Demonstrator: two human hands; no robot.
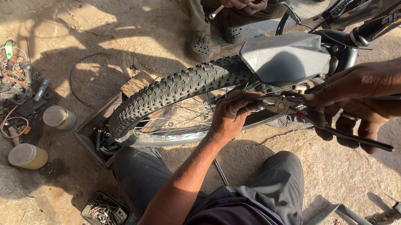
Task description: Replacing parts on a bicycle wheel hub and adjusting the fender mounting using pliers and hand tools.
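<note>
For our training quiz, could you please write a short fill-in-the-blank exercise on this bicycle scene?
1. The left hand grips a part at the wheel's ____.
2. The right hand holds ____.
3. The knobby tyre rests in a ____.
4. Two ____ lie on the ground beside the scrap pile.

Missing: hub; pliers; tray; jars
</note>
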